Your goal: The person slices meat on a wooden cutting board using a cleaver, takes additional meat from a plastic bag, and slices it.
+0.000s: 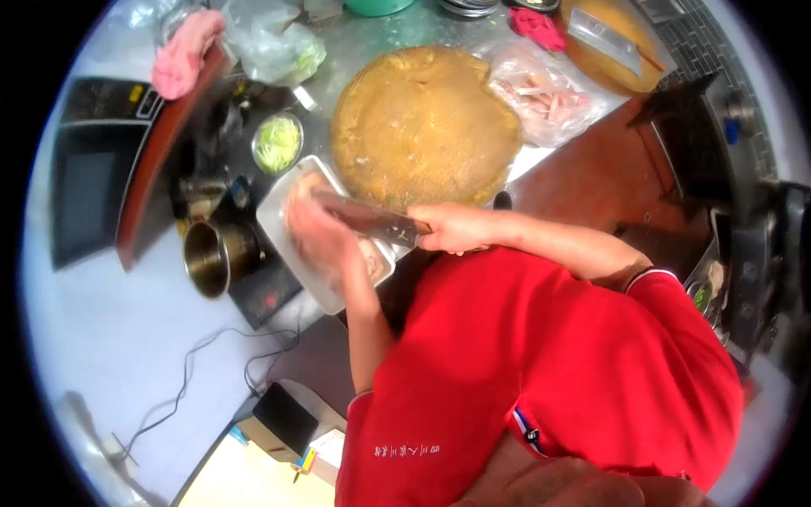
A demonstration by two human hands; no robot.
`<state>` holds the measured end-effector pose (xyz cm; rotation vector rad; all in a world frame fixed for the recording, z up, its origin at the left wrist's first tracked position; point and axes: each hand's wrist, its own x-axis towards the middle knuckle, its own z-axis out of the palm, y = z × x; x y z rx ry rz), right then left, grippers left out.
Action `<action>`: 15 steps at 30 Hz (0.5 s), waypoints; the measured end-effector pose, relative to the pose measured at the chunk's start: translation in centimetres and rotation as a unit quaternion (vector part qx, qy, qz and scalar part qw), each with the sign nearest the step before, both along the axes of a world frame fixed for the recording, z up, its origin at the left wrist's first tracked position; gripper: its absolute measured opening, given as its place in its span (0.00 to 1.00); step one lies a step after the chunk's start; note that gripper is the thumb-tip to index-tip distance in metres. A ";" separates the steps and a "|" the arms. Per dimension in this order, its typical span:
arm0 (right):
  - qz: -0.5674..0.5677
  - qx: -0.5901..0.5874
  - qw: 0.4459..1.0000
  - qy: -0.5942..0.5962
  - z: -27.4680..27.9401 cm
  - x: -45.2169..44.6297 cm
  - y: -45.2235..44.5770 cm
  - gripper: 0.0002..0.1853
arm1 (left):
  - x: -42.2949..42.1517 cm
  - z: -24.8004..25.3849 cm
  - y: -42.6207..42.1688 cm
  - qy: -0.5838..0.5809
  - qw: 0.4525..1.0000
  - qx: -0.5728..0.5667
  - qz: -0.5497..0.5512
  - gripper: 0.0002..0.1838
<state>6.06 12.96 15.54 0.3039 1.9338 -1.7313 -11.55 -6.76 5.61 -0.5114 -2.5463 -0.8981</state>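
Note:
My right hand (454, 228) grips the handle of a cleaver (367, 218), its broad blade reaching left over a white tray (327, 291). Smeared by motion, my left hand (319, 226) is over the same tray, close to the blade's far end; its fingers cannot be made out. Pale pieces, possibly raw meat (372, 258), lie in the tray. Just beyond the cleaver is a round, thick wooden chopping block (422, 127) with a wet, worn top.
A bowl of shredded green vegetable (278, 144) stands left of the block. On its right lies a plastic bag of pale meat (549, 97). Farther right, another cleaver (604, 40) rests on a board (646, 76). A metal pot (208, 259) is at the left, near a cable (182, 380).

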 end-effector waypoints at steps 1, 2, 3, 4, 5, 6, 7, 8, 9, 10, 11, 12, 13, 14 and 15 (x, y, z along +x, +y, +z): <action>0.002 0.000 1.000 0.027 -1.0 0.3 0.0 0.09 | -0.9 -2.5 -2.4 0.044 0.999 -0.006 0.002 0.19; -0.006 0.033 0.995 0.099 -2.2 0.9 0.3 0.10 | -1.4 -4.9 -4.5 0.087 0.996 -0.013 0.005 0.18; -0.014 0.068 0.983 0.172 -3.6 1.7 0.9 0.10 | -0.9 -4.6 -5.7 0.020 0.999 0.028 0.012 0.17; -0.021 0.103 0.964 0.243 -4.2 2.4 1.8 0.11 | -0.5 -4.2 -6.4 -0.048 0.996 0.067 0.019 0.16; -0.046 0.126 0.964 0.230 -4.2 3.5 2.9 0.12 | -0.5 -3.7 -6.2 -0.028 0.998 0.044 0.019 0.16; -0.070 0.147 0.963 0.216 -4.1 5.0 4.0 0.13 | -0.3 -3.1 -5.9 -0.010 1.000 0.019 0.021 0.16; -0.093 0.166 0.961 0.200 -4.0 6.5 5.0 0.13 | 0.0 -2.2 -5.1 0.008 1.000 -0.008 0.024 0.16; -0.127 0.187 0.955 0.192 -3.9 8.2 6.2 0.14 | 0.4 -1.7 -3.4 -0.032 0.999 0.034 0.018 0.14; -0.162 0.206 0.947 0.184 -4.0 10.0 7.5 0.15 | 1.1 -1.2 -0.9 -0.070 0.995 0.070 -0.025 0.13; -0.208 0.211 0.935 0.193 -4.6 11.9 8.8 0.14 | 1.9 -0.9 2.1 -0.108 0.986 0.107 -0.070 0.12; -0.258 0.221 0.918 0.205 -4.6 13.9 10.0 0.13 | 2.8 -0.3 5.5 -0.145 0.972 0.142 -0.115 0.12; -0.320 0.213 0.901 0.200 -4.2 15.8 11.1 0.13 | 4.5 1.3 9.4 -0.152 0.967 0.096 -0.183 0.11; -0.365 0.232 0.892 0.131 -3.4 17.6 12.2 0.14 | 6.4 3.1 13.3 -0.158 0.954 0.047 -0.249 0.11; -0.396 0.282 0.863 0.138 -4.8 19.7 13.6 0.16 | 8.5 4.2 17.1 -0.206 0.922 0.062 -0.321 0.10; -0.452 0.284 0.830 0.162 -5.6 21.4 14.7 0.17 | 10.3 4.8 20.8 -0.255 0.882 0.075 -0.388 0.10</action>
